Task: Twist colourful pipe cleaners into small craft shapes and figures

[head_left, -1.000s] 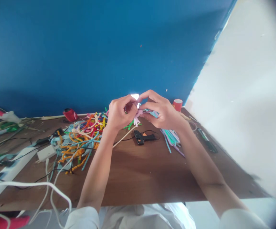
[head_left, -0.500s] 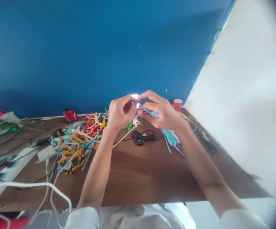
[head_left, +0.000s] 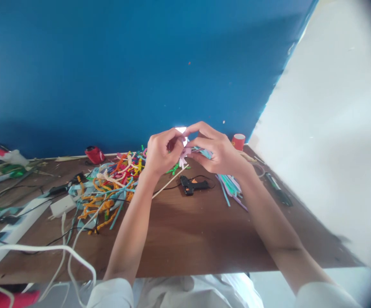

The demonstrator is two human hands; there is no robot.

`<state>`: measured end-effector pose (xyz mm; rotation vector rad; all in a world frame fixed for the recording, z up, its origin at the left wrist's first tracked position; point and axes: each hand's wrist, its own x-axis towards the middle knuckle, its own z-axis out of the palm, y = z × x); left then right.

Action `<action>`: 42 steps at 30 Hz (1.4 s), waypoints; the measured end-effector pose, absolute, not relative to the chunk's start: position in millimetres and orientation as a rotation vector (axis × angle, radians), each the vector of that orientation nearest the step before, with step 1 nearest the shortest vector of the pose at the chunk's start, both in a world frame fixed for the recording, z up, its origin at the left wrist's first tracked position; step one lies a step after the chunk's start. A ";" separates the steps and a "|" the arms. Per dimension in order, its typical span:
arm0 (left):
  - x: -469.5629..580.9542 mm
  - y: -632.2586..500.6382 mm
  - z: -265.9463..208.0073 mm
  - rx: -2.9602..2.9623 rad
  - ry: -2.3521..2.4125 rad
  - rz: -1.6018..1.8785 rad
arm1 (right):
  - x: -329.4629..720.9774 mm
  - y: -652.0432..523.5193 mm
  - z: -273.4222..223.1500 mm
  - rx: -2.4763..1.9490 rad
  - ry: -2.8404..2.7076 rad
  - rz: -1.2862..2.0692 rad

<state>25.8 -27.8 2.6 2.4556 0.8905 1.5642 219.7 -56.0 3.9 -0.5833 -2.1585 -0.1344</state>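
Note:
Both my hands meet in the middle of the view, raised above the far part of the table. Between them is a small bundle of pale lilac strips (head_left: 183, 161), its lower ends hanging free. My left hand (head_left: 163, 152) pinches it with thumb and forefinger. From the other side, the fingertips of my right hand (head_left: 213, 147) close on the same bundle. How the strips join is hidden by the fingers. Behind the hands a bright phone screen (head_left: 181, 130) shows in part. A thin pale stick (head_left: 169, 183) and a black hot glue gun (head_left: 192, 185) lie on the table below.
On the left lies a tangled heap of coloured fuzzy stems (head_left: 108, 188), beside a white power strip (head_left: 22, 226) and loose cables (head_left: 73, 252). Flat blue and lilac strips (head_left: 230, 188), a red roll (head_left: 238, 141) and a dark green pen-like object (head_left: 278, 189) lie right.
Hardly anything differs. My fingers shift very slightly around the lilac bundle, and both hands stay in the same place.

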 end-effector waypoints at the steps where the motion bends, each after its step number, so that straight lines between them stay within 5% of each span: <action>1: 25.6 -27.5 2.4 2.458 0.892 1.566 | 219.3 -56.3 3.9 -0.585 -2.158 -0.135; 42: 24.1 -16.1 -2.3 2.319 1.018 1.559 | 221.4 -54.2 2.2 -0.648 -2.099 -0.158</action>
